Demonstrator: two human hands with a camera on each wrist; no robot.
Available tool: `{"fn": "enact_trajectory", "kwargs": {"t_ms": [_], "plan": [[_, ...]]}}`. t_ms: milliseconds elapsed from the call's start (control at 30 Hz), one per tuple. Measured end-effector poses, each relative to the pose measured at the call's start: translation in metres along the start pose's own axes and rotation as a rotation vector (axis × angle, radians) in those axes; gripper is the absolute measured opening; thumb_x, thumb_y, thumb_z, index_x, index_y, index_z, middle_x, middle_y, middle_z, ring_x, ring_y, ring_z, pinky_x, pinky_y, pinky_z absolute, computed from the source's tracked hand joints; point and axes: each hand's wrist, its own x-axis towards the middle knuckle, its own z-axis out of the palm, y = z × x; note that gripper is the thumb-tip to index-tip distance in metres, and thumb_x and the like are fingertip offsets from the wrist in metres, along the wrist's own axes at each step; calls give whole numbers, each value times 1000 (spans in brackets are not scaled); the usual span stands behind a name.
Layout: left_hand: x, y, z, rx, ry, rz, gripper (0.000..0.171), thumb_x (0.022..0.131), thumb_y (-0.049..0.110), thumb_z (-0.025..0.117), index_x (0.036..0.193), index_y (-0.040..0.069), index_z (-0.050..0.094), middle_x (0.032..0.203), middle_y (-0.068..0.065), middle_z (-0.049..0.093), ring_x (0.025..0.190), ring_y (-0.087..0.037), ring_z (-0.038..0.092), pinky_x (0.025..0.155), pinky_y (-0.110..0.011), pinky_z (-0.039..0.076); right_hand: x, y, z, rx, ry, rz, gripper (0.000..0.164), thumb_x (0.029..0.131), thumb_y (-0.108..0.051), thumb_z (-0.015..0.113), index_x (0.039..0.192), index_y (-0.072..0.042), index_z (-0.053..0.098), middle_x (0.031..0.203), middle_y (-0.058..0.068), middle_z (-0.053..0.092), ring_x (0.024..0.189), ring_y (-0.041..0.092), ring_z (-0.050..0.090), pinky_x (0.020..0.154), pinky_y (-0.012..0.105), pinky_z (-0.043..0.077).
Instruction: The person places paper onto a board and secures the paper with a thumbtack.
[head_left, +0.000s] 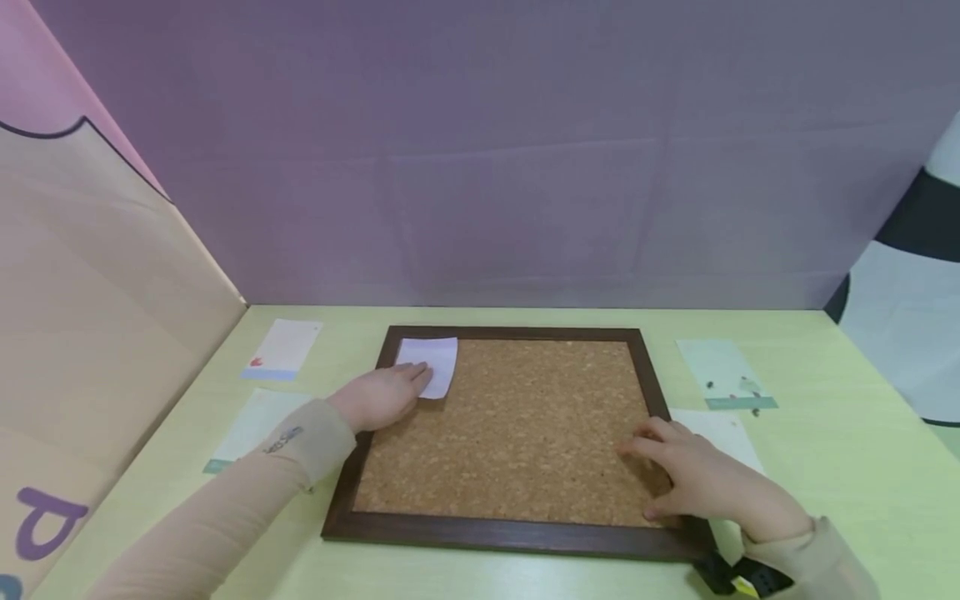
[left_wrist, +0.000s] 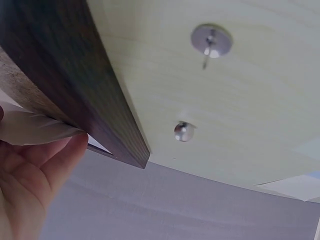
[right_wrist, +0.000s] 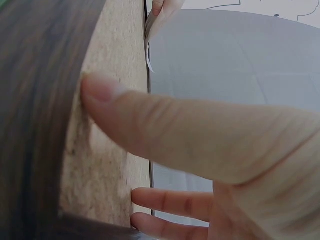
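Note:
A corkboard [head_left: 525, 433] with a dark brown wooden frame lies flat on the table. At its far left corner, my left hand [head_left: 382, 396] holds a white paper note [head_left: 446, 367] by the edge, its fingers over the top. From the left wrist, the note [left_wrist: 35, 125] bends between the fingertips and the thumb, which barely shows at the edge. My right hand [head_left: 697, 479] reaches over the right side of the frame with its fingers spread. The right thumb [right_wrist: 125, 110] rests on the cork close to the frame's inner edge.
Two paper cards lie left of the board, one with a red print [head_left: 288, 346] and one with a green strip [head_left: 251, 429]. Right of it lie another green-strip card [head_left: 723, 375] and a white card [head_left: 727, 433]. Metal thumbtacks [left_wrist: 212, 41] sit on the table beside the frame.

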Motion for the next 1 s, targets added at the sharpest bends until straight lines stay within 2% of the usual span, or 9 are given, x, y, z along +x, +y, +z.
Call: {"fn": "enact_trajectory", "kwargs": {"t_ms": [267, 633, 1000], "plan": [[2, 0, 4, 25, 15, -10, 45, 98, 14, 41, 138, -6, 40, 143, -23, 42, 131, -36, 43, 108, -44, 37, 0, 0, 0, -2, 2, 0, 66, 64, -37, 84, 121, -14, 61, 120, 13, 51, 95, 25, 52, 73, 40, 47], [2, 1, 3, 32, 4, -16, 46, 99, 14, 40, 141, -4, 37, 145, -22, 39, 132, -35, 41, 108, -43, 36, 0, 0, 0, -1, 7, 6, 66, 63, -37, 84, 120, -14, 61, 119, 12, 51, 95, 25, 52, 73, 40, 46], [3, 0, 4, 35, 23, 7, 46, 98, 13, 40, 142, -2, 38, 146, -21, 39, 132, -35, 42, 107, -44, 37, 0, 1, 1, -9, 17, 4, 66, 63, -37, 85, 120, -14, 61, 119, 13, 51, 96, 26, 52, 74, 41, 47]]}}
